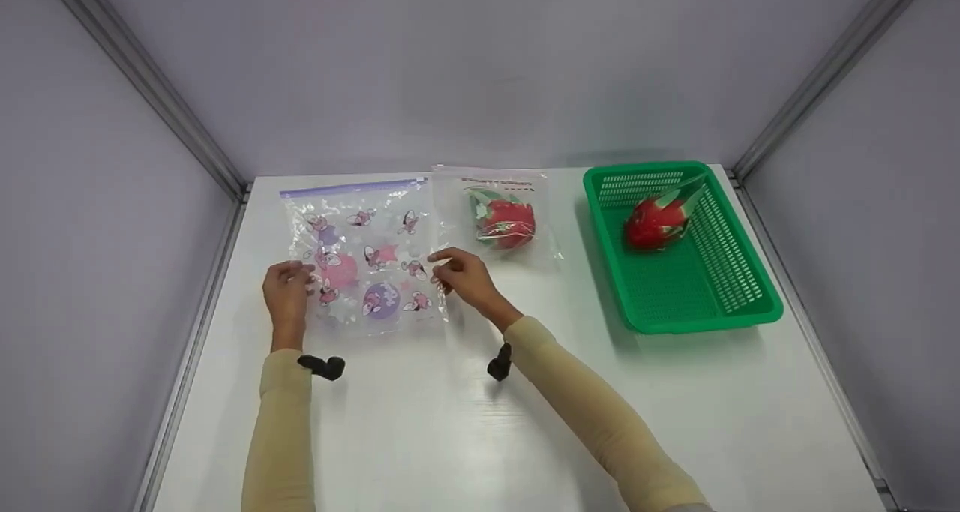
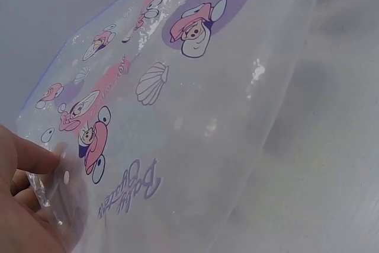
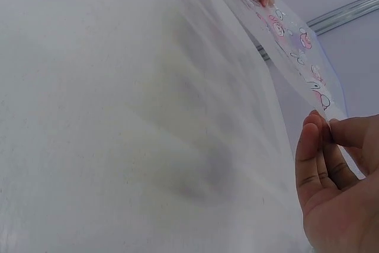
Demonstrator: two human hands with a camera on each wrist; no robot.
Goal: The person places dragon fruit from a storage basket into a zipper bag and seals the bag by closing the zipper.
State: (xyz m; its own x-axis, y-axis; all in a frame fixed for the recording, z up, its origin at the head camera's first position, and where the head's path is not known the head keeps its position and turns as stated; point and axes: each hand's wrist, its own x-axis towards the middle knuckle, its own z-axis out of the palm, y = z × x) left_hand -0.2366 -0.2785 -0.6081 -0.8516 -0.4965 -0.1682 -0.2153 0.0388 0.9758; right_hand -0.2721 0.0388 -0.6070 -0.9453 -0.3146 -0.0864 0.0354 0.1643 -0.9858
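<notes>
1. Here's the printed clear bag [image 1: 360, 235], left of centre on the white table [image 1: 465, 437], roughly square, no obvious long axis.
2. Its purple zip edge [image 1: 352, 189] runs left to right along the far end, beyond both sets of fingers; the slider [image 1: 421, 180] appears at the right, so the right hand is nearer.
3. Left hand [image 1: 287, 294]: thumb and fingers pinching the left side. Right hand [image 1: 466, 278]: fingertips together, clamped on the right side.
4. Just right, a second bag [image 1: 457, 231] holds a dragon fruit [image 1: 514, 226].
5. Farther right, another fruit [image 1: 654, 226] lies in the green basket [image 1: 705, 322].
</notes>
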